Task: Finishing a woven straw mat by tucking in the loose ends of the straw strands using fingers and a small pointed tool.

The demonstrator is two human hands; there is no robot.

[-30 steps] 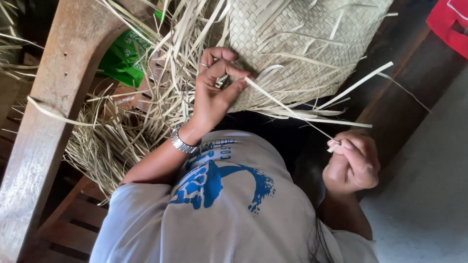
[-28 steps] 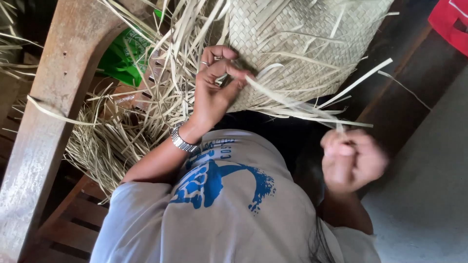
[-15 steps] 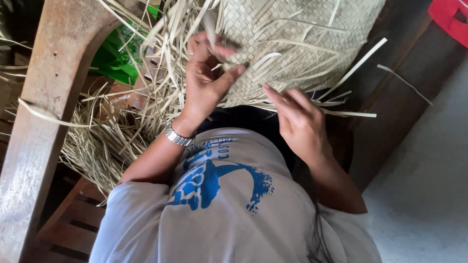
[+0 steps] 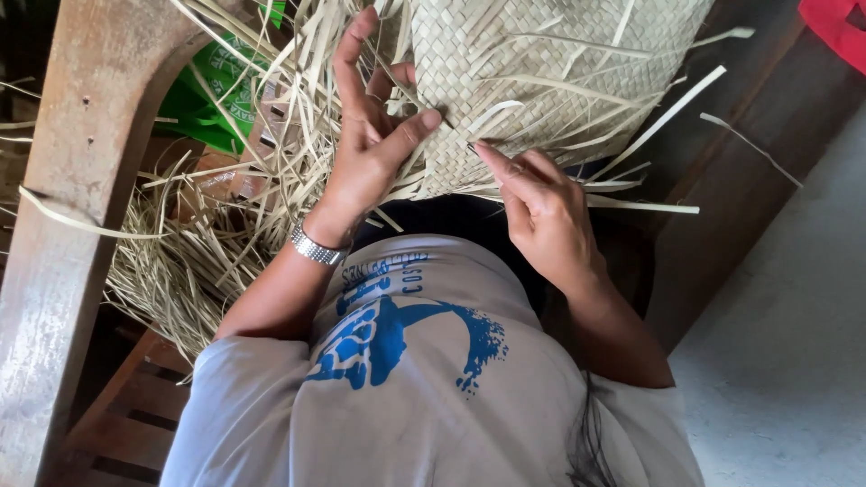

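Left hand (image 4: 370, 149) spread wide, thumb pressing on the woven mat (image 4: 550, 63). Right hand (image 4: 541, 212) loosely curled, fingertips touching the mat's edge among loose strips (image 4: 631, 206). Holding nothing tight.

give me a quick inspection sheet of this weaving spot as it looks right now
surface: woven mat, unfinished edge nearest the person
job's things: loose pale strips sticking out of the mat's edge
clutter: heap of dry strips; green bag
grippers: left hand spread on the mat's edge; right hand, fingertip at the edge
cables: nothing seen
surroundings: wooden beam; grey floor; red item
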